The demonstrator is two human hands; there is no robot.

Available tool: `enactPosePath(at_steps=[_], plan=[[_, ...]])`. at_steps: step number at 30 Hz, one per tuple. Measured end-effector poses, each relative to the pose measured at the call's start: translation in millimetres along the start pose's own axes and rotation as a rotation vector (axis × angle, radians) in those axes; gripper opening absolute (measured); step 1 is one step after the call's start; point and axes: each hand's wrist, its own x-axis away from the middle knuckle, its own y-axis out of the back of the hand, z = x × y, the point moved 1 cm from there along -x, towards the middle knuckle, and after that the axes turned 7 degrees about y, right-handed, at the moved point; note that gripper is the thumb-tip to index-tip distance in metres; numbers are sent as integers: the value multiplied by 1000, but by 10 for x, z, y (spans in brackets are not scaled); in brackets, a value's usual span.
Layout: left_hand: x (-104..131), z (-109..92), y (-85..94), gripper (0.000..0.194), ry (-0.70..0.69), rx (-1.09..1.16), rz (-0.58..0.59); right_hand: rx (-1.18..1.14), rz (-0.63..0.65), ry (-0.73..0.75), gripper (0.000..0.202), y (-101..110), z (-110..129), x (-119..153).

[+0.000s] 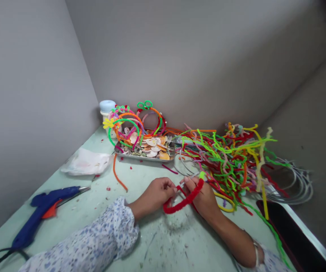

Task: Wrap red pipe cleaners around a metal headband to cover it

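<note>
A red pipe cleaner hangs in a loop between my two hands, just above the table. Its upper right end bears a short lime-green piece. My left hand is closed in a pinch at the loop's left side. My right hand is closed too, with thumb and fingers gripping the red pipe cleaner near a thin pale grey strip. Where exactly the strip meets the red pipe cleaner is hidden by my fingers.
Behind my hands, a metal tray holds shells and colourful pipe-cleaner hoops. Tangled pipe cleaners and grey hoops lie right, near a dark phone-like slab. A blue glue gun and plastic bag lie left.
</note>
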Motion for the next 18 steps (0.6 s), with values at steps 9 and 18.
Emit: enactPosePath(at_steps=[9,18], plan=[[9,-73,49,11,66,40,-22,-46,100,60,23,0,102,-33],[52,-177,44,12,125,71,-23,-134,184,33,17,-33,-13,-39]])
